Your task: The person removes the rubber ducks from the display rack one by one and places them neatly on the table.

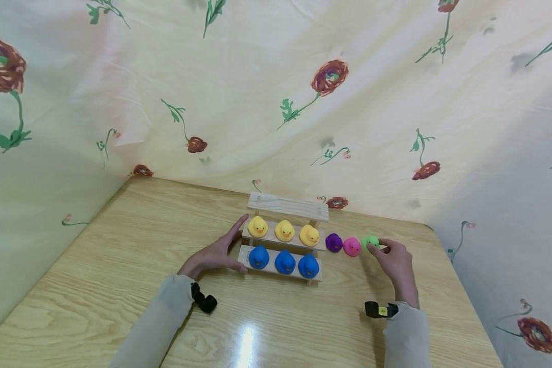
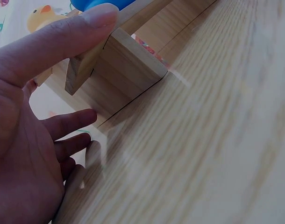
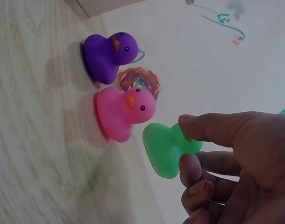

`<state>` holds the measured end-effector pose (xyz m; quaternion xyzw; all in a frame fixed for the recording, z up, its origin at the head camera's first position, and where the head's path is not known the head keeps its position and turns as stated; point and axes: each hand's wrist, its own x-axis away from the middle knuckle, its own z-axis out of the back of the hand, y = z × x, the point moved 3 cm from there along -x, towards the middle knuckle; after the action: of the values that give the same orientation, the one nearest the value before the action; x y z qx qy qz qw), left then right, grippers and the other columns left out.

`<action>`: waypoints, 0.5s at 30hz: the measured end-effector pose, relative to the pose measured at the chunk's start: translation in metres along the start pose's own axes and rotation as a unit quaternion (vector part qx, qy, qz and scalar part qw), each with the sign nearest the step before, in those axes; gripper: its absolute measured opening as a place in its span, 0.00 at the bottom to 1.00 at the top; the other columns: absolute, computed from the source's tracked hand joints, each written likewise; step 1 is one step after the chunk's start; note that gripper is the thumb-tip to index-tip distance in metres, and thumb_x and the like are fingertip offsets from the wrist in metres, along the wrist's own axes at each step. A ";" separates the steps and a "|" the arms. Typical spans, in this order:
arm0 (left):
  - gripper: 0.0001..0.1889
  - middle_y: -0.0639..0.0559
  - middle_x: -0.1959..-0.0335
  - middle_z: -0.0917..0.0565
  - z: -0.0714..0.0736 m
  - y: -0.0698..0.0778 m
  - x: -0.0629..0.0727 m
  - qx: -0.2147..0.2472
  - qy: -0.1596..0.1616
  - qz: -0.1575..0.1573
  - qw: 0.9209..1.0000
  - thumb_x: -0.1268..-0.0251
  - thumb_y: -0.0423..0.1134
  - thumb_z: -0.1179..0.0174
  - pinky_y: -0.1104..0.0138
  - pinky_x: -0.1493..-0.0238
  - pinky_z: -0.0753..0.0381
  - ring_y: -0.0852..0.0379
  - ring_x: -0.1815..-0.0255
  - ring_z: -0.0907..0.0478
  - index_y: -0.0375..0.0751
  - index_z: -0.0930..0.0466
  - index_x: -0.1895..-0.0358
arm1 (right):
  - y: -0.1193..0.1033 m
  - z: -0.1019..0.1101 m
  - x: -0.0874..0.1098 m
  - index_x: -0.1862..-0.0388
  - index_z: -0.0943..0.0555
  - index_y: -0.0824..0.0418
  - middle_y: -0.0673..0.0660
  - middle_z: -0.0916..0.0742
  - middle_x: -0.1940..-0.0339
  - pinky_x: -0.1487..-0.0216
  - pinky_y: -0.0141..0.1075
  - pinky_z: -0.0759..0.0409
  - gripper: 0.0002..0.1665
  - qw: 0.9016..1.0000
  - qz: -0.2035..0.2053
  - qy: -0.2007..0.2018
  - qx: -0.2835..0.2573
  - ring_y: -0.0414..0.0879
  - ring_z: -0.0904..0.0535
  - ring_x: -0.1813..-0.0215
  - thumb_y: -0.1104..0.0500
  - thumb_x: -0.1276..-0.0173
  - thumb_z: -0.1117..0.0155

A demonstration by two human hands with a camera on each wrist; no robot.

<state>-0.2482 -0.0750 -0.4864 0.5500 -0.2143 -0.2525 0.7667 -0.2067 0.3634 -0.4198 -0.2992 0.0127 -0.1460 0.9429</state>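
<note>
My right hand (image 1: 395, 258) pinches a green rubber duck (image 3: 166, 147) by its head between thumb and fingers, holding it a little above the table. Beside it a pink rubber duck (image 3: 121, 112) and a purple rubber duck (image 3: 105, 56) stand on the tabletop. A tiered wooden rack (image 1: 287, 205) has three yellow ducks (image 1: 284, 231) on its middle shelf and three blue ducks (image 1: 285, 262) on the lower one. Spread at the rack's left end, my left hand (image 1: 215, 254) touches it, its thumb (image 2: 86, 32) against the lower shelf near a blue duck.
The rack stands near the back of a wood-grain table (image 1: 119, 271). A flower-printed cloth (image 1: 239, 92) hangs behind the table and along its sides. Black wrist cameras sit on both wrists.
</note>
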 end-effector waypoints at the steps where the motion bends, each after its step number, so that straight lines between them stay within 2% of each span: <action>1: 0.69 0.46 0.15 0.67 0.000 0.000 0.000 0.001 0.000 -0.001 1.000 0.52 0.42 0.21 0.38 0.19 0.59 0.34 0.16 0.60 0.73 0.71 0.20 | 0.001 0.000 0.000 0.34 0.26 0.72 0.68 0.16 0.56 0.70 0.34 0.29 0.35 1.000 -0.003 -0.004 0.001 0.49 0.25 0.63 0.46 0.27 0.39; 9: 0.68 0.44 0.15 0.66 -0.001 0.003 0.000 0.001 0.001 -0.006 1.000 0.52 0.43 0.21 0.37 0.20 0.59 0.34 0.16 0.60 0.74 0.71 0.20 | 0.013 -0.005 -0.004 0.33 0.28 0.72 0.70 0.16 0.53 0.69 0.34 0.27 0.35 0.999 -0.014 -0.034 0.001 0.50 0.23 0.62 0.46 0.26 0.41; 15: 0.68 0.43 0.15 0.66 -0.001 0.003 0.000 0.005 0.001 -0.002 1.000 0.51 0.43 0.21 0.38 0.20 0.60 0.34 0.16 0.60 0.75 0.71 0.20 | 0.020 -0.009 -0.008 0.32 0.28 0.72 0.67 0.16 0.55 0.68 0.34 0.27 0.35 0.999 -0.016 -0.050 0.000 0.49 0.23 0.62 0.46 0.25 0.42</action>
<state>-0.2474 -0.0737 -0.4843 0.5547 -0.2140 -0.2527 0.7633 -0.2104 0.3764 -0.4396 -0.3061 -0.0394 -0.1459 0.9399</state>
